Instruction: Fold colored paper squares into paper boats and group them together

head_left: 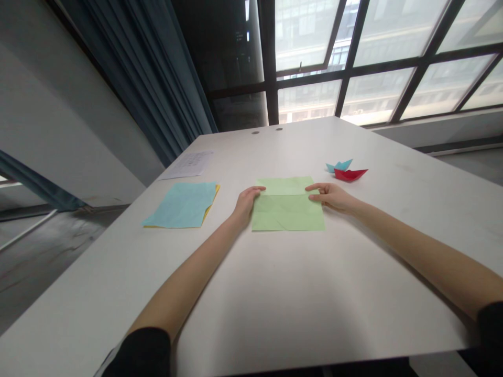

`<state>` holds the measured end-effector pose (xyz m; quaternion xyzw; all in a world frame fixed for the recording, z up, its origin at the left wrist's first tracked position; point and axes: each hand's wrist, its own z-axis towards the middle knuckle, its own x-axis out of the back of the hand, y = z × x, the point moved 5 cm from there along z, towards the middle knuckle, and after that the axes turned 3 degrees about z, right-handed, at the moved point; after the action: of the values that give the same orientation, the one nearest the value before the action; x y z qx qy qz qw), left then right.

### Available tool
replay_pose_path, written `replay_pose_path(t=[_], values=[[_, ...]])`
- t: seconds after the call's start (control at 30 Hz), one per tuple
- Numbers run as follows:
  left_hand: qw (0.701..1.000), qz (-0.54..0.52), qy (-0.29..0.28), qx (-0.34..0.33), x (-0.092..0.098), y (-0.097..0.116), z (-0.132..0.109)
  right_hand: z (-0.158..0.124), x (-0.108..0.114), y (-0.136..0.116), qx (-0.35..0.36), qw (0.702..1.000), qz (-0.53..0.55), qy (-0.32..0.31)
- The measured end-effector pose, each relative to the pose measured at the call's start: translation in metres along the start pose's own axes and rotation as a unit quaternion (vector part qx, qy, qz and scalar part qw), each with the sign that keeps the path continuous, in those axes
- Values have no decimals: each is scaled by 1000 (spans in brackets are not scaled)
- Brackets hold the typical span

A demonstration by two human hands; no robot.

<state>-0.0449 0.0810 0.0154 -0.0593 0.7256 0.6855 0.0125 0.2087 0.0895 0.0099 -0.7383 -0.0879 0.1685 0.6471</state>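
We see the green paper flat on the white bench, between our two hands, with a line running across it below its far edge; our left grip is closed on its left side, thumb on top; our right grip pinches its right side between thumb and fingers; to our left lies a blue sheet over a yellow sheet, with a printed page beyond; to our right sit a red paper boat and a blue paper boat, near each other.
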Motion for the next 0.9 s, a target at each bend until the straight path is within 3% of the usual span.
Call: replay_pose_path(t=[0.17,0.9], values=[[996,10,-86,18,-9,0,-8,-1,-1,-2,-14,998,61,17],[989,-104,-44,95,-14,-3,-12,0,-9,-2,35,995,78,46]])
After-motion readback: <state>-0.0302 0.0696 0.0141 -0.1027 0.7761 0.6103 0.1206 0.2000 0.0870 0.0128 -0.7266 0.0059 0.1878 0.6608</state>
